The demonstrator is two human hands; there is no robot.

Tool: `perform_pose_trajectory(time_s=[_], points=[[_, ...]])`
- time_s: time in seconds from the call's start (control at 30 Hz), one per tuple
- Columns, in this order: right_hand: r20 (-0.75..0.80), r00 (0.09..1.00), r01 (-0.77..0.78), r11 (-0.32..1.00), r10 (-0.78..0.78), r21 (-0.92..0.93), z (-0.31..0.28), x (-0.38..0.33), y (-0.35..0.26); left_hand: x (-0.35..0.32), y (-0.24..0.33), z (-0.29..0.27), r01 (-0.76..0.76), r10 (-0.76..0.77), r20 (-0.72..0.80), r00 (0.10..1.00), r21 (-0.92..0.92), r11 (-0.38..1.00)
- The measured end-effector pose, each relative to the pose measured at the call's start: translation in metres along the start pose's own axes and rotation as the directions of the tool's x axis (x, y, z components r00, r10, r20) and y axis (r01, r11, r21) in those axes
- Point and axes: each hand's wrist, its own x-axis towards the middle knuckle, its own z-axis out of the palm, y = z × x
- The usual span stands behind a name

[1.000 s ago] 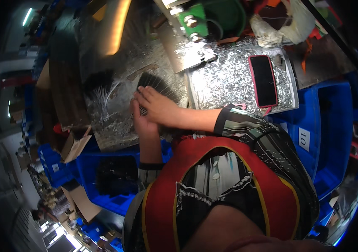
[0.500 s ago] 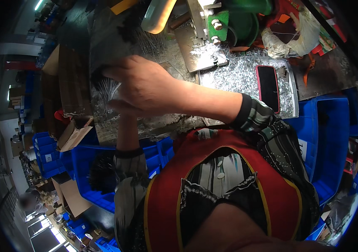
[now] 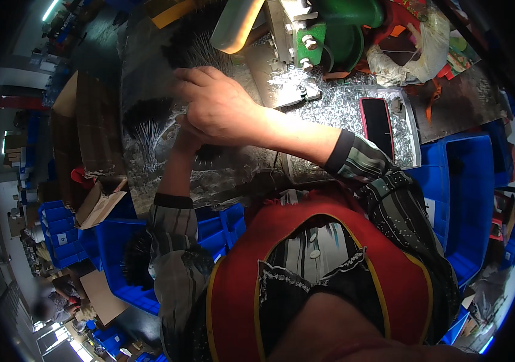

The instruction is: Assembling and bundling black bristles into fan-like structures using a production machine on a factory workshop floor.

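My right hand (image 3: 221, 108) lies palm down, fingers curled, on top of my left hand (image 3: 186, 140), of which only the wrist and a bit of the palm show. A short tuft of black bristles (image 3: 209, 155) sticks out from under the two hands; which hand grips it is hidden. Both hands hover over a shiny metal sheet (image 3: 149, 175) strewn with thin wires. A fanned bundle of black bristles (image 3: 147, 116) lies just left of the hands, and a larger dark heap (image 3: 194, 42) sits beyond them.
A green machine (image 3: 336, 30) with a cream handle (image 3: 239, 24) stands behind the hands. To the right, a metal tray (image 3: 411, 142) of small parts carries a red-cased phone (image 3: 378, 123). Blue bins (image 3: 468, 199) flank me, with cardboard boxes (image 3: 103, 202) to the left.
Both hands have shifted toward the far left of the sheet, the right hand now covering the left. The camera view has tilted, bringing the green machine closer.
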Motion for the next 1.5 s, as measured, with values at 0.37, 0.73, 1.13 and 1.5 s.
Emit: perform_pose_trajectory(time_s=[0.37,0.73,1.13,1.5], points=[[-0.047,0.984,-0.175,0.985,0.175,0.005,-0.026,-0.047,-0.01,-0.035,0.035,0.002,0.005,0.122,-0.09,0.988,-0.785,-0.62],[0.107,0.957,-0.262,0.961,0.271,-0.091,-0.026,-0.11,0.012,-0.023,0.071,0.062,0.056,0.129,-0.024,0.991,-0.813,-0.58],[-0.251,0.408,-0.909,0.363,0.878,-0.207,-0.17,-0.193,0.062,-0.02,0.053,0.04,0.052,0.072,0.006,0.997,-0.748,-0.662],[-0.25,0.53,-0.485,0.531,0.81,0.695,-0.182,-0.164,0.127,-0.001,0.067,0.04,0.152,0.202,0.026,0.979,-0.757,-0.636]])
